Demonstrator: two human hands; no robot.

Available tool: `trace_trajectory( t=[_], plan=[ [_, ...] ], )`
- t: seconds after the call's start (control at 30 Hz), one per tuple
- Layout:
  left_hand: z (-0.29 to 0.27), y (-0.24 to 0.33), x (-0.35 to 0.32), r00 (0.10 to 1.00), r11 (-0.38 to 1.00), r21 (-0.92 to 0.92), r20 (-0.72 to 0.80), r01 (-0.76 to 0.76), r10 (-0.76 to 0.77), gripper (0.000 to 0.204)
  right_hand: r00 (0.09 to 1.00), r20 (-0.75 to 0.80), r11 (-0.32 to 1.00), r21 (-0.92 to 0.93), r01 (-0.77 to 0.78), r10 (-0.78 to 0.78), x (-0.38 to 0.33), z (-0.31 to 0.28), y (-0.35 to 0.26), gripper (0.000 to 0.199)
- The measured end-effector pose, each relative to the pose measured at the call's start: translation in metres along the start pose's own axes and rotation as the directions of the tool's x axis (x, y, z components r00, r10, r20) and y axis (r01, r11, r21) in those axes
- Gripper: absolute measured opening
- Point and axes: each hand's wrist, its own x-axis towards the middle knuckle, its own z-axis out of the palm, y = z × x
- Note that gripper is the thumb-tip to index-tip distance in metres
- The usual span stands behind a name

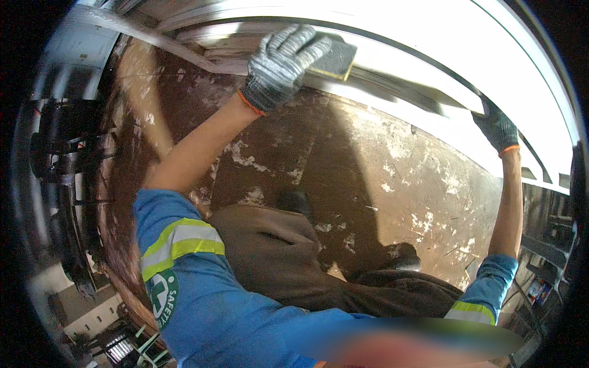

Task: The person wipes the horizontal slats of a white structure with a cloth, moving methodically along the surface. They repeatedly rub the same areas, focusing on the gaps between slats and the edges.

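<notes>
Pressing against a pale metal frame rail [392,58] at the top of the view, a dark rectangular sanding block [336,58] lies flat on the rail's surface, near its left end. The left hand [281,64], in a grey knitted glove with an orange cuff, rests on top of the block with its fingers [300,40] spread flat over it, holding it down rather than curled round it. The right hand [497,126], in a darker glove of the same kind, is closed on the rail's edge well to the right. Both bare forearms run up from blue sleeves [202,288] with yellow reflective bands. Below lies a brown, paint-flecked floor [380,165]; brown trousers [276,251] and dark shoes [405,256] stand on it.
</notes>
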Motion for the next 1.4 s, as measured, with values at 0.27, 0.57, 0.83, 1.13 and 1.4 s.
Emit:
trace_trajectory(
  t=[0.27, 0.57, 0.83, 1.13, 1.4],
  plan=[
    [0.018, -0.109, -0.036, 0.995, 0.994, -0.045, -0.009, 0.098, -0.098, 0.049, 0.999, -0.05, 1.0, -0.008, 0.019, -0.019, 0.0, 0.011, 0.016, 0.057],
    [0.025, -0.075, -0.017, 0.981, 0.982, -0.038, -0.036, 0.187, -0.189, 0.044, 1.0, -0.03, 1.0, 0.021, -0.004, 0.005, 0.0, 0.008, 0.012, 0.057],
    [0.03, -0.113, -0.025, 0.985, 0.981, -0.096, -0.004, 0.17, -0.171, 0.028, 0.997, -0.023, 0.997, 0.003, -0.074, 0.074, -0.001, 0.009, 0.011, 0.057],
    [0.032, -0.076, -0.014, 0.969, 0.964, -0.136, -0.071, 0.226, -0.237, 0.05, 0.997, -0.07, 0.999, 0.02, -0.025, 0.026, 0.0, 0.02, 0.024, 0.057],
    [0.022, -0.037, 0.003, 0.989, 0.985, -0.124, -0.072, 0.122, -0.131, 0.042, 1.0, -0.006, 0.996, -0.091, -0.021, 0.02, 0.002, 0.012, 0.014, 0.057]
  ],
)
